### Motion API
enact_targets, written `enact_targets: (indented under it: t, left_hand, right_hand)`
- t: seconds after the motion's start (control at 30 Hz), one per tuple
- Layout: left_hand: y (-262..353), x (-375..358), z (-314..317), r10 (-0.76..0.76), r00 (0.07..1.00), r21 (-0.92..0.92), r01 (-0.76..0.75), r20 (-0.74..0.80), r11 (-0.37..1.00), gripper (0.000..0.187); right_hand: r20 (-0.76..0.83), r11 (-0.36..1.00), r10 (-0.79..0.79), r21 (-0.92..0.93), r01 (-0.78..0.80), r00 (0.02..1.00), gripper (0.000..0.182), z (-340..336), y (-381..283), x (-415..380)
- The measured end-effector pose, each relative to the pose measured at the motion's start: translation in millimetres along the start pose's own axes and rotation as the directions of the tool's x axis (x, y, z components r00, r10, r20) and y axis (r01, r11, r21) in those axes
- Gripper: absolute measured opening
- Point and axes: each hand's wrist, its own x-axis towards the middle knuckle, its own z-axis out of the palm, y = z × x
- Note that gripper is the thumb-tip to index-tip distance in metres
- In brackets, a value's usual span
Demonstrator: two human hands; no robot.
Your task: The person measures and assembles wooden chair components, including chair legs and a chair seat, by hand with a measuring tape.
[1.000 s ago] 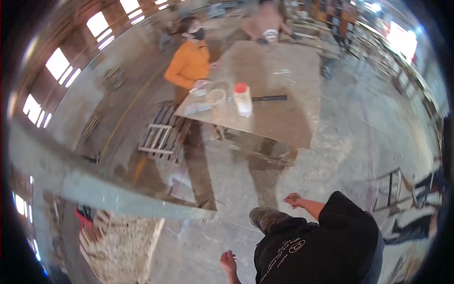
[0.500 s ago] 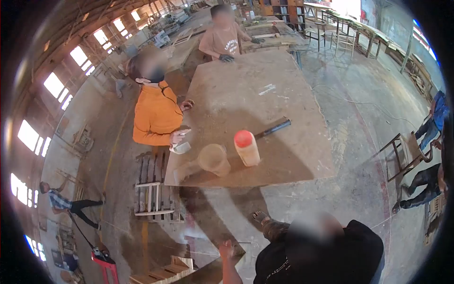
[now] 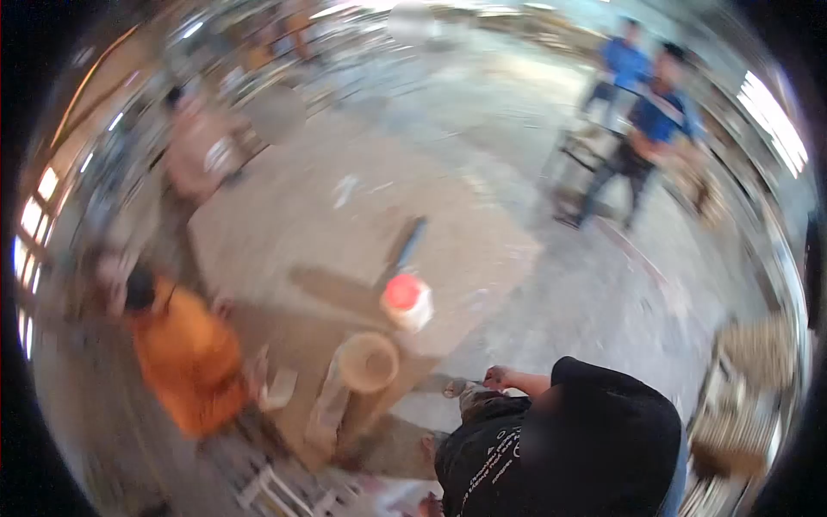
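Observation:
My right hand [image 3: 497,376] hangs in front of my black shirt, near my leg. Its fingers are smeared by motion. At the bottom edge, part of my left hand [image 3: 430,506] shows; its fingers cannot be made out. Neither hand touches the large board-topped table [image 3: 482,267]. On that table stand a whitish plastic container with a red lid [image 3: 406,295] and a tan tub [image 3: 369,362], both apart from my hands. Behind the container lies a tool with a long dark handle [image 3: 412,244], its head hidden.
A person in an orange jacket [image 3: 191,358] stands at the table's left, holding something pale. Another in a brown shirt [image 3: 200,153] is at its far left corner. Two people in blue [image 3: 659,116] are near a chair at the right. Stacked wood [image 3: 745,396] lies lower right.
My view has swung to the right, so the table and people shift left and blur. My right arm has come into sight; my left hand has dropped to the bottom edge.

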Motion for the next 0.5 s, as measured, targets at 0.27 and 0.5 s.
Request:
enact_targets:
  t: [0.27, 0.5]
  left_hand:
    - [53, 83, -74, 0.124, 0.947, 0.334, -0.224, 0.296, 0.915, 0.027]
    - [71, 85, -86, 0.171, 0.912, 0.412, -0.328, 0.372, 0.850, 0.022]
  right_hand:
    - [-0.197, 0.903, 0.426, 0.157, -0.401, 0.883, 0.061, 78, 45, -127]
    - [-0.155, 0.855, 0.513, 0.007, -0.519, 0.844, 0.065, 147, 141, -153]
